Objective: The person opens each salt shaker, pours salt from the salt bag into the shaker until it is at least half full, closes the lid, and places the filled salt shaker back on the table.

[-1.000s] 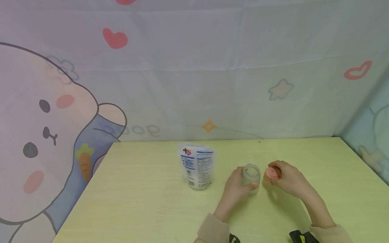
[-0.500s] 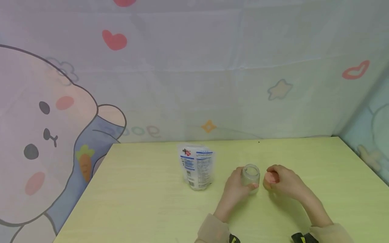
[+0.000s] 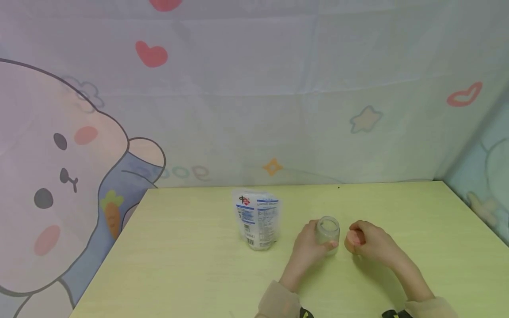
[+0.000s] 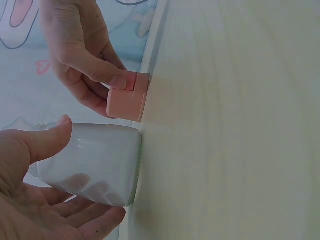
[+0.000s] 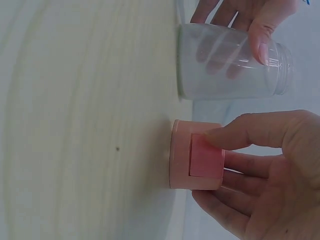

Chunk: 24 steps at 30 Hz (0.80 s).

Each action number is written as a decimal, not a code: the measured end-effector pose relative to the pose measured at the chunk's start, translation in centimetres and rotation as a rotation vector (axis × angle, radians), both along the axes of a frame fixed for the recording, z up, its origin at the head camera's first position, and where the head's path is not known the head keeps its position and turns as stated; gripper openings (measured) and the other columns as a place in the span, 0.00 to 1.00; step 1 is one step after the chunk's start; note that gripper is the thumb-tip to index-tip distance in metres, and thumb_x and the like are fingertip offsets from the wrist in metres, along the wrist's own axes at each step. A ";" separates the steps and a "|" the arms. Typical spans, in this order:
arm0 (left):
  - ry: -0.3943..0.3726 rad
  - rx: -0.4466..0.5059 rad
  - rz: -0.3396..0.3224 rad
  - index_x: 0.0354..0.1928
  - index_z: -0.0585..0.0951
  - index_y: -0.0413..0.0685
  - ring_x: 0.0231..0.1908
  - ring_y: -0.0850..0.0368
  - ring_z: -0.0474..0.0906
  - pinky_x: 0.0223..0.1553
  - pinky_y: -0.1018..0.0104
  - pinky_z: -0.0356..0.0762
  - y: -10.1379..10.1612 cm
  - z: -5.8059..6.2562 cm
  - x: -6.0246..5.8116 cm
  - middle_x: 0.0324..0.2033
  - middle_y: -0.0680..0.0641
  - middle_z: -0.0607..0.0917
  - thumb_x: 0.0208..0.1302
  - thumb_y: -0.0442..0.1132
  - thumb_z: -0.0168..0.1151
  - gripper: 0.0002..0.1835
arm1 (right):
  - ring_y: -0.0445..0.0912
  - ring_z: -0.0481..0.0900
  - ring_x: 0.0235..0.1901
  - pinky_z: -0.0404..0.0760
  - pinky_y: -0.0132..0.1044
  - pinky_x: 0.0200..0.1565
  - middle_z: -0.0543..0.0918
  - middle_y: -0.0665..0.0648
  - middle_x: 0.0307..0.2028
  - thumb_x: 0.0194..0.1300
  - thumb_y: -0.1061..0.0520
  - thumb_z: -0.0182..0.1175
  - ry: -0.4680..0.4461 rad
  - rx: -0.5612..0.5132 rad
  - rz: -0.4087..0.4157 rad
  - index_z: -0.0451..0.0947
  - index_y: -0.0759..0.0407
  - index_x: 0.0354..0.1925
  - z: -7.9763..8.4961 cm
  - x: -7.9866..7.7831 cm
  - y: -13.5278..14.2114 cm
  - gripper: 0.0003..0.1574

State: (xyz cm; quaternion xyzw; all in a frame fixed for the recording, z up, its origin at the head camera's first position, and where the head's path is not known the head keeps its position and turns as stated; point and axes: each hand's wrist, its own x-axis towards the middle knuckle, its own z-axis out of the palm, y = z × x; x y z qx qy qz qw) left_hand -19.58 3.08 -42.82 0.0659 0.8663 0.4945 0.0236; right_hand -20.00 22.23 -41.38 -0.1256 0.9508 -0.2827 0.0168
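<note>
A clear glass jar (image 3: pixel 328 232) with an uncovered, threaded mouth stands upright on the table. My left hand (image 3: pixel 308 244) grips it from the side, thumb across the front and fingers behind, their shapes showing through the glass (image 4: pixel 95 160). Just right of the jar, my right hand (image 3: pixel 375 243) holds a pink lid (image 3: pixel 355 238) between thumb and fingers. A darker pink rectangular flap (image 5: pixel 206 155) is set in the lid, and my right thumb presses on it. In the right wrist view the lid's lower edge is right at the tabletop.
Left of the jar, a printed plastic pouch (image 3: pixel 258 221) with blue and red lettering stands upright. The pale yellow table (image 3: pixel 179 265) ends at a cartoon-printed cloth (image 3: pixel 238 110) behind and to the sides.
My right hand has come down and slightly toward me with the lid, bringing it to the tabletop. The left hand and the jar have stayed in place.
</note>
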 end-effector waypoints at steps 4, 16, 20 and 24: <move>0.002 0.006 -0.003 0.60 0.73 0.44 0.57 0.45 0.76 0.58 0.48 0.73 0.0 -0.1 0.0 0.55 0.43 0.80 0.52 0.44 0.73 0.33 | 0.54 0.78 0.40 0.79 0.50 0.40 0.81 0.66 0.42 0.47 0.64 0.69 0.008 -0.010 0.003 0.73 0.72 0.50 -0.1 0.0 0.0 0.30; -0.009 0.022 -0.010 0.59 0.73 0.45 0.55 0.46 0.77 0.55 0.48 0.75 -0.1 0.5 0.1 0.54 0.44 0.81 0.51 0.44 0.74 0.33 | 0.56 0.78 0.42 0.79 0.52 0.42 0.81 0.67 0.43 0.48 0.64 0.68 -0.007 -0.011 -0.002 0.72 0.73 0.51 0.3 0.2 0.0 0.31; -0.011 0.037 -0.014 0.59 0.74 0.45 0.53 0.46 0.77 0.53 0.49 0.76 -0.1 0.5 0.2 0.53 0.44 0.81 0.50 0.43 0.74 0.33 | 0.57 0.79 0.44 0.79 0.53 0.43 0.80 0.68 0.45 0.48 0.63 0.69 -0.020 -0.024 0.013 0.71 0.73 0.52 0.2 0.2 0.0 0.32; -0.020 0.031 -0.012 0.59 0.74 0.46 0.52 0.47 0.78 0.52 0.49 0.77 -0.3 0.4 0.1 0.53 0.44 0.81 0.49 0.44 0.74 0.33 | 0.59 0.79 0.47 0.79 0.55 0.46 0.80 0.70 0.47 0.49 0.62 0.70 -0.024 -0.029 0.035 0.70 0.74 0.54 0.0 0.2 0.0 0.35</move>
